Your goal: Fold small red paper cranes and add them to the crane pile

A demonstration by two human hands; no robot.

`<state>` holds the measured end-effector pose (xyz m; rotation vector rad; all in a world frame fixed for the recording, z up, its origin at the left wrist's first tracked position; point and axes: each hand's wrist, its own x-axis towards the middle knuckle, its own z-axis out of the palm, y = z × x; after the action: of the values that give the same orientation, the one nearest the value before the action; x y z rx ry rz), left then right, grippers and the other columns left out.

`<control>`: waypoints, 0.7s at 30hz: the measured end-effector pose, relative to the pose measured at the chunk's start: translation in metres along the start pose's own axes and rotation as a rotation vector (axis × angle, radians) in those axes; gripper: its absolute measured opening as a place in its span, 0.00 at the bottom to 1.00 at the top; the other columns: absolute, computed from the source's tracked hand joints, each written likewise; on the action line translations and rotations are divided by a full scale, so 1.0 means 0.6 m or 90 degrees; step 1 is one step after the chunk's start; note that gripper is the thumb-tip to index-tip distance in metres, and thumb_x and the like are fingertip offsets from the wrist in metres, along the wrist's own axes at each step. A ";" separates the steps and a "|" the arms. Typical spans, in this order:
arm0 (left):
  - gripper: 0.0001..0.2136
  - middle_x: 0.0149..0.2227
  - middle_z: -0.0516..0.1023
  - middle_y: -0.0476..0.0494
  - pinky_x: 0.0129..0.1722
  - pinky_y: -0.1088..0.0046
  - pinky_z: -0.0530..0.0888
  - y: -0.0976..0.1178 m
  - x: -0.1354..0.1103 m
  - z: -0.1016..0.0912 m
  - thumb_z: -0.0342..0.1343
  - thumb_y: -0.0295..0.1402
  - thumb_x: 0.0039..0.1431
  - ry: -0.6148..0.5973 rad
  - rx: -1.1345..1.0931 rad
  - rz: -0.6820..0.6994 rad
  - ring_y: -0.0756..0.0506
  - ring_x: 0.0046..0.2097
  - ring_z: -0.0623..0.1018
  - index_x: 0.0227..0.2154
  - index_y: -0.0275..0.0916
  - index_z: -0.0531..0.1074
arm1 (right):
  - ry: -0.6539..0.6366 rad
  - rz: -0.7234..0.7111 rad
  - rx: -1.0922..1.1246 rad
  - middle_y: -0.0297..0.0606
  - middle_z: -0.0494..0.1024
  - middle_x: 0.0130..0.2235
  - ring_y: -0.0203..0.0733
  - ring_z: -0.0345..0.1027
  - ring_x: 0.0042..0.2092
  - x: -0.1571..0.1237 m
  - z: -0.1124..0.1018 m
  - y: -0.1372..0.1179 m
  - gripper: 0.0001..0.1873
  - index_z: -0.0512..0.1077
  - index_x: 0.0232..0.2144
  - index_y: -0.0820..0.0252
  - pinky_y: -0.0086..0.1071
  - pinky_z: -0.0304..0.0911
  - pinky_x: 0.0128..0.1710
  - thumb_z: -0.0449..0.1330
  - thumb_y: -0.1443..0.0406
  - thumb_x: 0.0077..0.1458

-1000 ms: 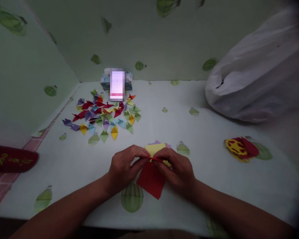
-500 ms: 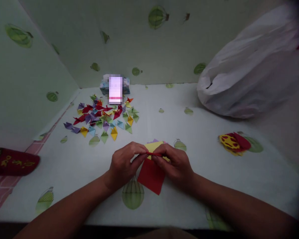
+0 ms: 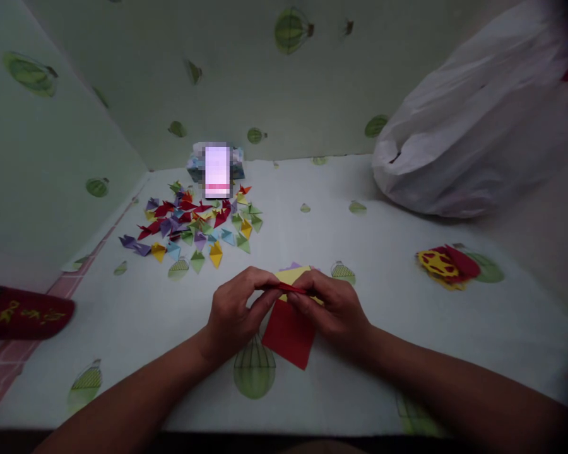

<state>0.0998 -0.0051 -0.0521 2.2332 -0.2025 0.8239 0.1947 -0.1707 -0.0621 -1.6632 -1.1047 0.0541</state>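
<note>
In the head view, the left hand [image 3: 234,312] and right hand [image 3: 334,309] meet at the near middle of the worktop [image 3: 383,353]. Both are closed narrowly on the red paper [image 3: 288,334], with thumbs and fingertips pinching its upper edge. The paper looks very light, thin and limp. It should crease easily and tear if pulled, so the safest hold is probably a light pinch along the folded edge near its two ends, as the hands have it now. That pinched edge is the long axis and runs left to right, rising a little toward the left. The loose part hangs toward the person, its lowest corner pointing down and slightly right. A yellow sheet [image 3: 291,275] lies just behind the fingers. Small folded pieces [image 3: 194,221] are scattered well apart at the back left, and a white bag [image 3: 478,126] sits at the back right.
</note>
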 end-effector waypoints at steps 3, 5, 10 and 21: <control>0.06 0.34 0.78 0.46 0.37 0.75 0.75 -0.003 0.001 0.001 0.59 0.22 0.60 -0.016 -0.013 0.010 0.51 0.36 0.78 0.38 0.37 0.72 | -0.001 -0.007 0.007 0.32 0.72 0.26 0.34 0.64 0.26 0.000 0.001 0.001 0.07 0.70 0.30 0.59 0.29 0.59 0.26 0.58 0.67 0.61; 0.06 0.34 0.78 0.46 0.38 0.74 0.75 -0.004 0.002 0.002 0.59 0.21 0.60 -0.031 -0.027 0.026 0.50 0.37 0.77 0.37 0.37 0.71 | -0.004 -0.018 0.016 0.32 0.73 0.26 0.34 0.65 0.26 0.000 0.001 0.003 0.06 0.70 0.30 0.59 0.29 0.60 0.26 0.58 0.68 0.61; 0.07 0.37 0.76 0.45 0.40 0.74 0.75 -0.004 0.005 0.001 0.59 0.20 0.59 -0.015 -0.017 0.046 0.49 0.40 0.76 0.37 0.38 0.72 | 0.003 -0.064 0.037 0.36 0.75 0.37 0.36 0.70 0.33 0.005 -0.003 0.009 0.10 0.70 0.44 0.57 0.31 0.68 0.34 0.59 0.71 0.60; 0.07 0.34 0.73 0.48 0.31 0.74 0.72 -0.002 0.000 -0.005 0.61 0.21 0.57 0.049 0.076 0.161 0.50 0.35 0.73 0.35 0.40 0.73 | 0.008 -0.174 -0.020 0.45 0.70 0.52 0.43 0.70 0.47 0.010 -0.007 0.000 0.14 0.70 0.46 0.54 0.41 0.73 0.44 0.56 0.74 0.61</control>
<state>0.0990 -0.0021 -0.0513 2.3119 -0.4145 1.0791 0.2001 -0.1698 -0.0577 -1.5243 -1.3199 -0.1497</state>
